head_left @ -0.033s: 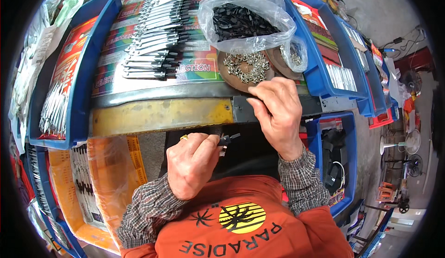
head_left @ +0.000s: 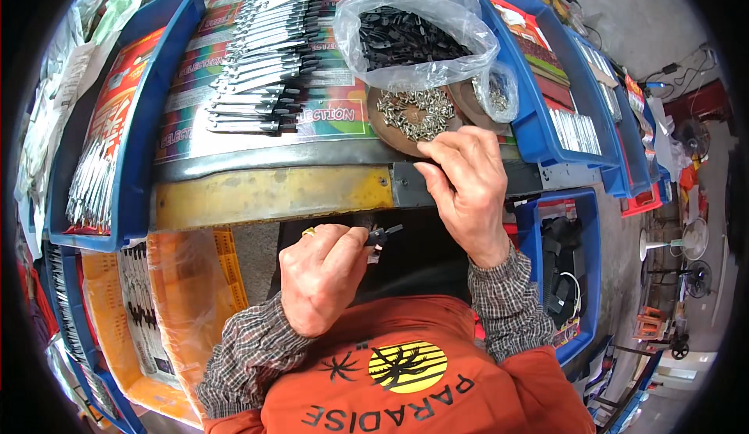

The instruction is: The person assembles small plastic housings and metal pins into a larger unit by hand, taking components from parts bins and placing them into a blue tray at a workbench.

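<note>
I pinch the black part (head_left: 379,237) at my left hand (head_left: 321,274)'s two o'clock, best held steady, while my curled right hand (head_left: 470,192), whose grip I can't tell, has metal pieces (head_left: 426,128) at eleven o'clock.

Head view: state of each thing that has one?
Black part: gripped, tip exposed
Left hand: closed on black part
Brown dish: holds loose metal pieces
Right hand: partly open, at dish's near edge
Large clear bag: open, holding black pieces
Silver-and-black pieces: stacked, overlapping
Orange crate: open, plastic-lined
Left blue tray: open, partly filled
</note>
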Available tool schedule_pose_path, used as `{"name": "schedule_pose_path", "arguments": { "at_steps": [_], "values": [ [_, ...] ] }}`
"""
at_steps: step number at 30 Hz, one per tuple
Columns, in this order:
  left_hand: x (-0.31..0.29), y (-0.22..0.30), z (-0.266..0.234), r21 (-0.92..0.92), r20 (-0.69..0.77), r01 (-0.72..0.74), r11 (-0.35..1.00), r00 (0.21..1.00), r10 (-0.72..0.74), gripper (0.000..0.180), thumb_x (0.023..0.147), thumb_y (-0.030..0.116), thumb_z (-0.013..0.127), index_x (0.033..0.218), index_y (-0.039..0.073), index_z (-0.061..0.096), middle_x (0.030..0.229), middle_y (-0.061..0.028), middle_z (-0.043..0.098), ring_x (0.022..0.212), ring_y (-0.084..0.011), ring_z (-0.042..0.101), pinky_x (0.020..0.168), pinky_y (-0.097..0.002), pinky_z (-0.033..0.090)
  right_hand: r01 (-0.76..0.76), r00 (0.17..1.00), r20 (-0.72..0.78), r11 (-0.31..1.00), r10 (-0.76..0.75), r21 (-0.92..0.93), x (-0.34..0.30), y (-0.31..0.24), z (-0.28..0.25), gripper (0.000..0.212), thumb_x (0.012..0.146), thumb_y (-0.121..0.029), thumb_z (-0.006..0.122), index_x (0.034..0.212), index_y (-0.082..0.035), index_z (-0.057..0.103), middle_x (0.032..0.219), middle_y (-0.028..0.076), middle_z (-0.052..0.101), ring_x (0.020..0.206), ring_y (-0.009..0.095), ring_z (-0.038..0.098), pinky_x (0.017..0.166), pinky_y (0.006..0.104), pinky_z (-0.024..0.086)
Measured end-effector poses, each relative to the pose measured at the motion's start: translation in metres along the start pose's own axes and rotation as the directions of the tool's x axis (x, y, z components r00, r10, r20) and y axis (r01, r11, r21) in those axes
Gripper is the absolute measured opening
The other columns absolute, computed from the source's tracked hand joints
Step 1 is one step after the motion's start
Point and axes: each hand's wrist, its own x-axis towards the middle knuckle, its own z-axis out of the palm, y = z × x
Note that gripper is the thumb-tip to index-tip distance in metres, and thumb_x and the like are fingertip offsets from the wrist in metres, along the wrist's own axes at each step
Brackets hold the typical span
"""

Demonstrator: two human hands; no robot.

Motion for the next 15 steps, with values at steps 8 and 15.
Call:
{"name": "schedule_pose_path", "arguments": {
  "at_steps": [8,15],
  "values": [
    [-0.002,-0.003,-0.006,-0.007,0.010,0.051,0.999,0.999,-0.051,0.023,0.069,-0.005,0.072,0.090,0.002,0.064,0.079,-0.0120,0.064,0.067,-0.0287,0.063,0.058,-0.0355,0.050,-0.044,0.996,0.071,0.997,0.048,-0.066,0.004,0.002,0.011,0.033,0.070,-0.011,0.075,0.101,-0.004,0.066,0.097,0.007,0.059,0.096,0.028,0.052,0.081,0.0405,0.039],
    [-0.006,-0.006,-0.006,-0.025,0.009,0.049,0.998,0.999,-0.049,0.023,0.070,-0.005,0.072,0.090,0.002,0.063,0.078,-0.0118,0.063,0.067,-0.0293,0.062,0.058,-0.0360,0.049,0.009,0.996,0.093,0.994,0.001,-0.107,0.006,-0.004,0.011,0.028,0.071,-0.010,0.075,0.097,-0.004,0.068,0.094,0.007,0.059,0.093,0.027,0.053,0.080,0.0400,0.041]
  ]
}}
